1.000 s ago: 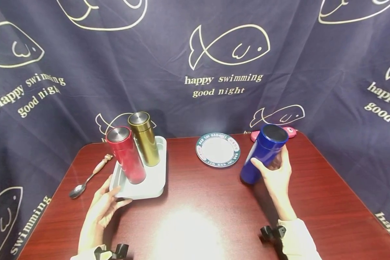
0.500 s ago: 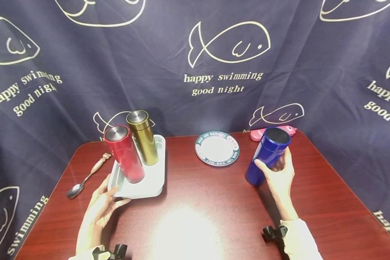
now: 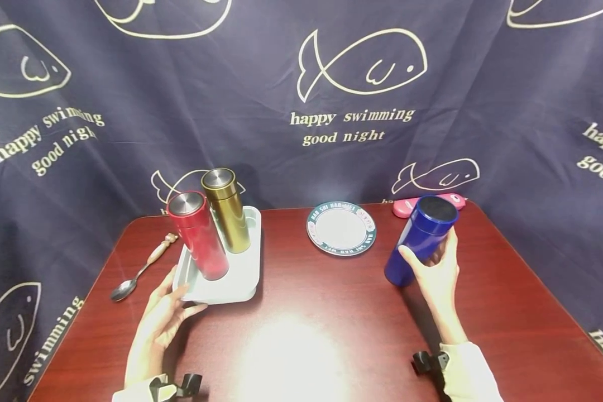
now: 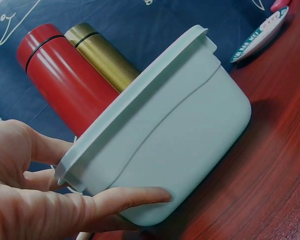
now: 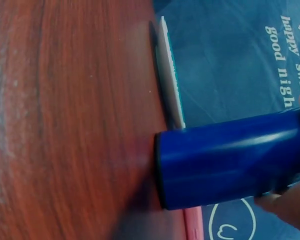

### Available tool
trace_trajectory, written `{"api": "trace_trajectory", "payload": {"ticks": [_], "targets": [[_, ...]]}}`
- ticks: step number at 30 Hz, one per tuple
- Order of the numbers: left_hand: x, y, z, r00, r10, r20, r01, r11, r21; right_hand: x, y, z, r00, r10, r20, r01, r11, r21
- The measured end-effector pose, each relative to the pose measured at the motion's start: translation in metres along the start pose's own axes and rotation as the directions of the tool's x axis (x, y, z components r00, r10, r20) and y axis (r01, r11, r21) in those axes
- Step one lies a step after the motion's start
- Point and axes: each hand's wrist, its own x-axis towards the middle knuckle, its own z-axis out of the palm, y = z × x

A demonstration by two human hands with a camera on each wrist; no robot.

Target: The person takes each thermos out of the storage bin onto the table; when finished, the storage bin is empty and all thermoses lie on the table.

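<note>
My left hand (image 3: 158,318) grips the near left corner of a pale green plastic container (image 4: 175,125), with the thumb along its outer wall. Inside the container stand a red thermos (image 3: 201,240) and a gold thermos (image 3: 231,218), both with silver-topped lids. On the right, my right hand (image 3: 437,279) holds a blue thermos (image 3: 414,245) round its upper body, thumb on the near left side and fingers behind. The blue thermos's base is at or just above the table in the right wrist view (image 5: 230,160); I cannot tell whether it touches.
A round plate (image 3: 340,229) with a green lettered rim lies at the back middle. Behind the blue thermos is a partly hidden pink object (image 3: 404,207). A spoon (image 3: 146,267) with a light handle lies left of the container. A dark fish-print curtain (image 3: 261,111) borders the reddish table (image 3: 301,279).
My right hand has moved the blue thermos slightly to the right. The left hand keeps its hold on the container, and the two thermoses in it have not shifted. The head view moved slightly.
</note>
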Motion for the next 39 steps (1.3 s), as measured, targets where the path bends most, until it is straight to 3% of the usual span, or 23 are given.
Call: {"api": "trace_trajectory", "payload": {"ticks": [5, 8, 11, 14, 17, 19, 21, 27, 29, 34, 39], "targets": [[0.0, 0.001, 0.005, 1.0, -0.003, -0.005, 0.003, 1.0, -0.016, 0.008, -0.015, -0.007, 0.997, -0.082, -0.003, 0.082, 0.996, -0.019], [-0.001, 0.002, 0.006, 1.0, -0.003, -0.018, 0.002, 1.0, -0.02, 0.014, -0.048, -0.011, 0.983, -0.181, -0.037, 0.182, 0.983, 0.003], [-0.002, 0.003, 0.007, 1.0, -0.009, -0.023, 0.009, 1.0, -0.011, 0.017, -0.09, -0.012, 0.955, -0.286, -0.079, 0.289, 0.957, 0.032], [-0.001, 0.003, 0.008, 1.0, -0.009, -0.023, 0.009, 1.0, -0.019, 0.02, -0.12, -0.005, 0.912, -0.391, -0.123, 0.407, 0.901, 0.152], [-0.001, 0.003, 0.008, 1.0, -0.013, -0.026, 0.012, 0.999, -0.035, 0.021, -0.135, 0.013, 0.871, -0.475, -0.128, 0.486, 0.791, 0.371], [-0.001, 0.003, 0.008, 1.0, -0.012, -0.028, 0.011, 0.999, -0.039, 0.019, -0.141, 0.03, 0.852, -0.517, -0.084, 0.49, 0.727, 0.481], [-0.002, 0.002, 0.008, 0.999, -0.012, -0.033, 0.011, 0.999, -0.042, 0.016, -0.144, 0.048, 0.841, -0.541, -0.01, 0.454, 0.695, 0.557], [-0.004, 0.001, 0.009, 0.999, -0.009, -0.045, 0.007, 0.998, -0.057, 0.003, -0.141, 0.102, 0.868, -0.439, 0.233, 0.249, 0.79, 0.561], [-0.004, 0.0, 0.01, 0.999, -0.008, -0.048, 0.005, 0.998, -0.063, -0.002, -0.137, 0.119, 0.871, -0.401, 0.286, 0.181, 0.801, 0.571], [-0.001, 0.0, 0.011, 0.998, -0.001, -0.055, -0.002, 0.998, -0.055, -0.016, -0.126, 0.158, 0.849, -0.347, 0.399, 0.059, 0.812, 0.581], [-0.003, 0.0, 0.009, 0.997, 0.01, -0.073, -0.014, 0.999, -0.05, -0.028, -0.12, 0.199, 0.821, -0.32, 0.473, 0.043, 0.86, 0.508]]}}
